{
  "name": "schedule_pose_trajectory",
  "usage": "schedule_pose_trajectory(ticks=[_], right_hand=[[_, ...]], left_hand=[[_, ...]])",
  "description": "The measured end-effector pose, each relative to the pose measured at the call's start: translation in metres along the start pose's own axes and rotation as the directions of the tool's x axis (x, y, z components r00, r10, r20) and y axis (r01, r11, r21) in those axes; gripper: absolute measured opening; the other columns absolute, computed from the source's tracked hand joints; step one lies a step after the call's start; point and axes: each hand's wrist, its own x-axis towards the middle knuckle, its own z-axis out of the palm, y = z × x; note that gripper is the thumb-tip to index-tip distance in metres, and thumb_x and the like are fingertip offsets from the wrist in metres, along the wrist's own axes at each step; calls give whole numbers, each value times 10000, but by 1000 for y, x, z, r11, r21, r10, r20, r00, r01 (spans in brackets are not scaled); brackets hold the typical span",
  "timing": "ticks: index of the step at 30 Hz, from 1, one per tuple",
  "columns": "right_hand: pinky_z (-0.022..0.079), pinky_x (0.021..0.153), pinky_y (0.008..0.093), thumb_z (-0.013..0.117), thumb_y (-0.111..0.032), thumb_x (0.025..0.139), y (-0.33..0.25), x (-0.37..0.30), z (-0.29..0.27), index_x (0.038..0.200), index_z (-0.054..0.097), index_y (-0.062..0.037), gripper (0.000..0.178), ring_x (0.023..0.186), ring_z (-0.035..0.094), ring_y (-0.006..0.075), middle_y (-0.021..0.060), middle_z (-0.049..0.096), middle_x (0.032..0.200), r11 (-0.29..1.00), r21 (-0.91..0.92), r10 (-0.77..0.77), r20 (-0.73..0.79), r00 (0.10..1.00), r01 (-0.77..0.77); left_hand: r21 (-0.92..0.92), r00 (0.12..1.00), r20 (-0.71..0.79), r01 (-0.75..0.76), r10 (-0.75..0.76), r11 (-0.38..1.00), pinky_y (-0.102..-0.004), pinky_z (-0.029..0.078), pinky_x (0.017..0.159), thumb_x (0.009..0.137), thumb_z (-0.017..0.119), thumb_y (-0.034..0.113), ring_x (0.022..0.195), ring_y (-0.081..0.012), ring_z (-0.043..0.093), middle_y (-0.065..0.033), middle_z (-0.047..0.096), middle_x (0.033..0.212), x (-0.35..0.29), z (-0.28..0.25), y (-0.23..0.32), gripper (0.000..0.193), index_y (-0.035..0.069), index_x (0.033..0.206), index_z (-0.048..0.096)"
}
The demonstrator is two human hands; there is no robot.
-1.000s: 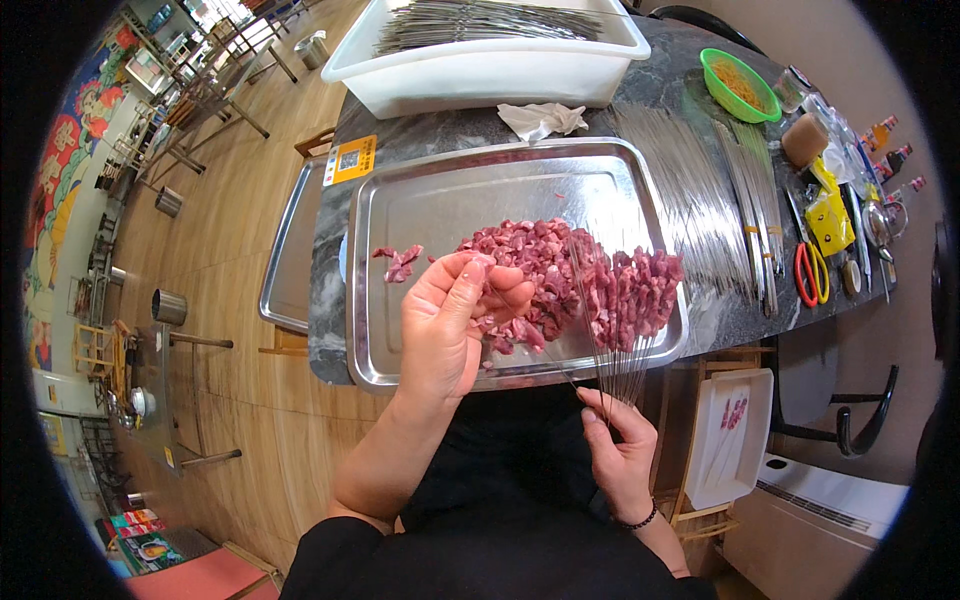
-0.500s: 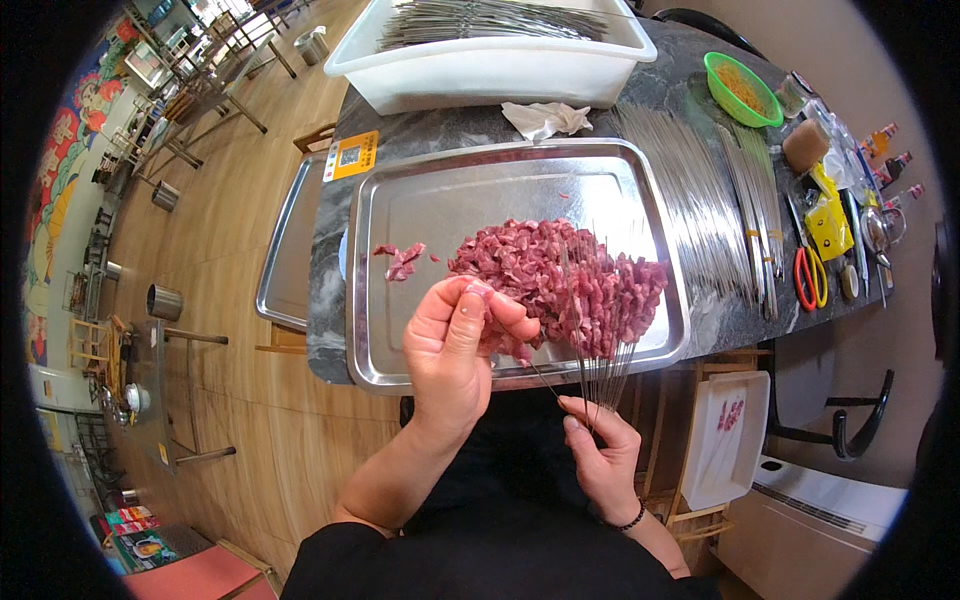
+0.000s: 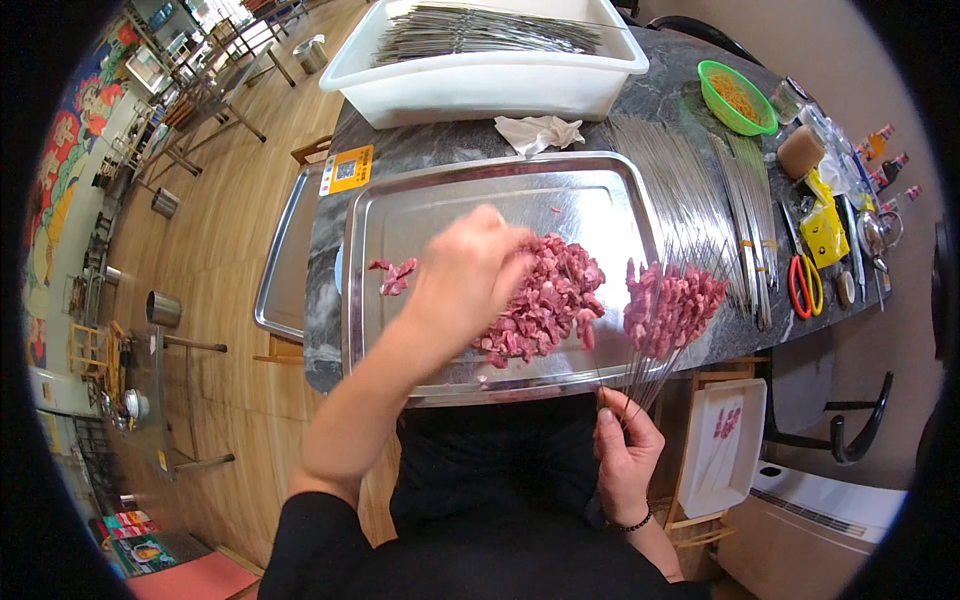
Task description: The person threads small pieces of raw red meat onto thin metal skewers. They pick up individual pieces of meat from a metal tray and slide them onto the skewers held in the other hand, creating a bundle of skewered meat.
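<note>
Grip of the right hand (image 3: 625, 455) is clenched on the lower ends of a fan of thin metal skewers (image 3: 650, 345), each carrying red meat cubes near its top; a second ago that bundle stood low in front of the tray and looked almost bare at the level of the pile, and now it is lifted and tilted to the right, so the loaded tips (image 3: 672, 305) hang over the right rim of the steel tray (image 3: 400, 215). Left hand (image 3: 465, 270) has changed more: a second ago it was curled at the near edge of the meat, and now it reaches further in, over the left side of the pile of cut raw meat (image 3: 545, 300), fingers bent downward onto the pieces (whether it has a cube pinched already I cannot tell, since the back of the hand hides the fingertips and it is blurred by motion). My judgement is that the threading carries on, with another piece being fetched; the pile is still large, so much work seems to remain. A few stray pieces (image 3: 392, 277) lie apart on the left of the tray; bare skewers (image 3: 700, 195) lie spread on the dark worktop (image 3: 420, 150) to the right, and a white tub (image 3: 480, 75) of more skewers stands beyond the tray.
</note>
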Motion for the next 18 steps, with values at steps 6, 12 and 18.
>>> schedule_pose_trajectory(ticks=[6, 12, 18], right_hand=[[483, 767, 222, 657, -12, 915, -3, 4, -6, 1162, 709, 2, 252, 846, 599, 75, 33, 701, 1005, 999, -54, 3, 66, 998, 0], [498, 822, 268, 660, 8, 890, -13, 5, 1, 1122, 727, 1, 241, 868, 642, 127, 71, 739, 984, 971, -181, -124, 186, 975, 158], [487, 780, 273, 658, -1, 890, -19, -1, 9, 1121, 730, -18, 242, 826, 624, 131, 81, 736, 961, 962, -213, -134, 171, 976, 169]], left_hand=[[31, 999, -9, 33, -33, 999, -362, 541, 706, 912, 647, 139, 797, -296, 682, -146, 693, 901, 10, 15, -47, 168, 8, 1007, 690], [-924, 854, 186, 319, -485, 209, -318, 599, 716, 1027, 552, 149, 808, -200, 722, -143, 718, 928, -40, -2, -5, 178, -13, 1056, 620], [-975, 850, 71, 170, -522, 145, -361, 614, 745, 1020, 570, 154, 825, -253, 733, -169, 719, 936, -59, 5, 12, 170, -7, 1055, 611]])
